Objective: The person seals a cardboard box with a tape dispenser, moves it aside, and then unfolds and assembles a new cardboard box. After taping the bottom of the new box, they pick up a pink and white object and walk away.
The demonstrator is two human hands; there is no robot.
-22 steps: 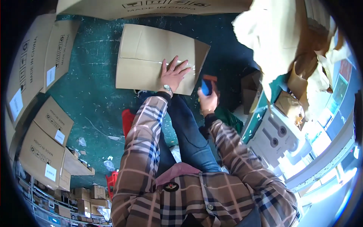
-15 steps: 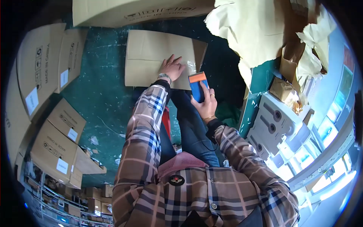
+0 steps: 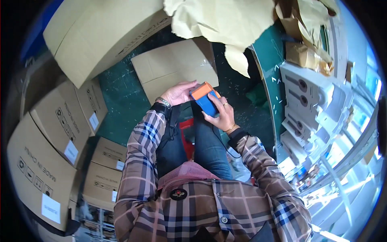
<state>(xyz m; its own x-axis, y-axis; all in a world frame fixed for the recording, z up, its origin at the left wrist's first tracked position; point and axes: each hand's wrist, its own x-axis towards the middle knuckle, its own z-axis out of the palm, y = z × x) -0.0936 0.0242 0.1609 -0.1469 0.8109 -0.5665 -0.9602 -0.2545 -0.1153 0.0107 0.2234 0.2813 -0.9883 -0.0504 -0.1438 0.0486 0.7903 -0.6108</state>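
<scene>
A blue handheld device with an orange end (image 3: 206, 101) is gripped in my right hand (image 3: 223, 114), its orange end pointing away from me. My left hand (image 3: 179, 93) is beside the device, fingers stretched out and reaching its left edge; whether they press on it is hard to see. Just beyond both hands lies a flat folded cardboard carton (image 3: 169, 64) on the dark green surface. A shiny patch, like clear tape, shows near its right side. Below my right wrist hangs a thin black cord (image 3: 232, 152).
A large carton (image 3: 105, 36) stands at the far left, with several labelled cartons (image 3: 60, 117) stacked along the left. Crumpled brown paper (image 3: 221, 24) hangs over the far right. White moulded parts (image 3: 300, 90) stand at the right, past a green panel edge (image 3: 268, 80).
My left hand has lifted off the carton and come to the device. The device has moved slightly nearer and left, and tilted. The view has turned, so the surroundings appear shifted.
</scene>
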